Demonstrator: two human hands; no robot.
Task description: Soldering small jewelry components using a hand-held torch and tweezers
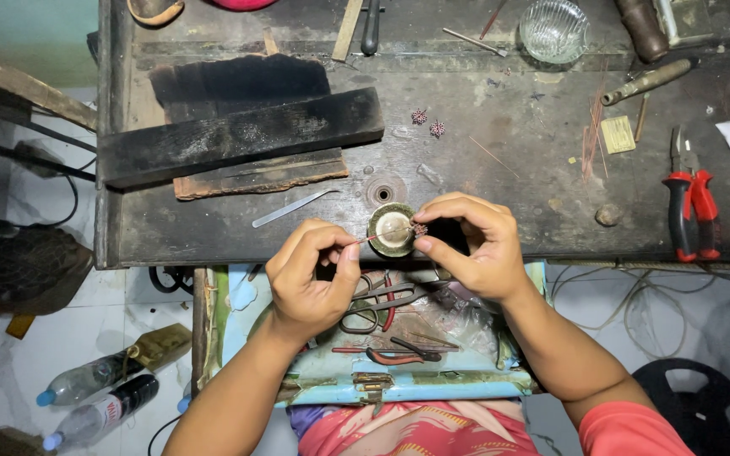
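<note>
My left hand (310,274) pinches a thin metal tool (363,240) whose tip reaches toward a tiny reddish jewelled piece (420,229). My right hand (471,245) holds that piece between thumb and forefinger. Both hands hover over a small round brass dish (390,230) with white paste, which sits at the front edge of the dark wooden workbench (500,169). Two similar small reddish pieces (429,123) lie farther back on the bench.
A metal file (291,208) lies left of the dish, under charred wooden blocks (238,135). Red-handled pliers (691,211) lie at right, a glass bowl (554,30) at the back. An open drawer (382,338) with scissors and tools sits below my hands. Plastic bottles (99,397) lie on the floor.
</note>
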